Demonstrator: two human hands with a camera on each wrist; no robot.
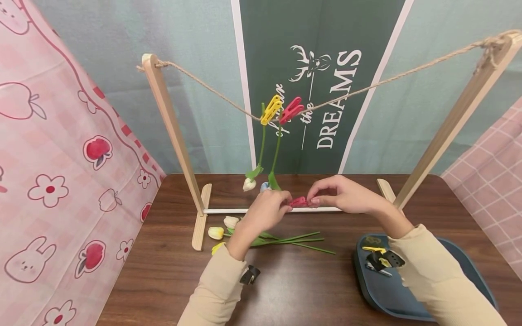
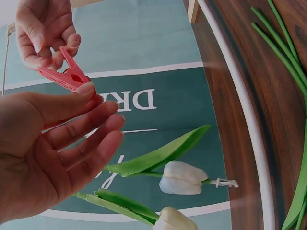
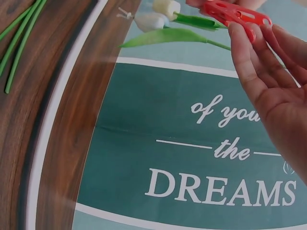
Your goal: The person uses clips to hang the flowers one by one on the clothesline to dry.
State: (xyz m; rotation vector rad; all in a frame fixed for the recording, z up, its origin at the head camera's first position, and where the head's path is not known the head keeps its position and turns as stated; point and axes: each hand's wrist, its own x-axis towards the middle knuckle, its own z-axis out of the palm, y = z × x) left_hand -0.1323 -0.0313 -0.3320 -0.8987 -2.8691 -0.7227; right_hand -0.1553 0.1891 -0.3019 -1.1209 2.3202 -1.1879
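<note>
A red clothespin (image 2: 72, 76) is between my two hands, over the white bar. My left hand (image 1: 267, 210) pinches one end of it between thumb and index finger, the other fingers loosely extended. The curled fingers of my right hand (image 1: 342, 194) are at its spread handle ends (image 3: 252, 33). Behind my left hand hang two artificial tulips, a white tulip (image 1: 249, 184) and a pale blue tulip (image 1: 265, 186), heads down. A yellow clothespin (image 1: 271, 110) and another red clothespin (image 1: 291, 110) fasten their stems to the rope.
The rope (image 1: 212, 90) sags between two wooden posts (image 1: 173, 129), joined low by a white bar (image 1: 224, 211). Several tulips (image 1: 231, 222) lie on the brown table, partly behind my left forearm. Under my right forearm, a dark blue tray (image 1: 401, 303) holds yellow and grey clothespins (image 1: 374, 249).
</note>
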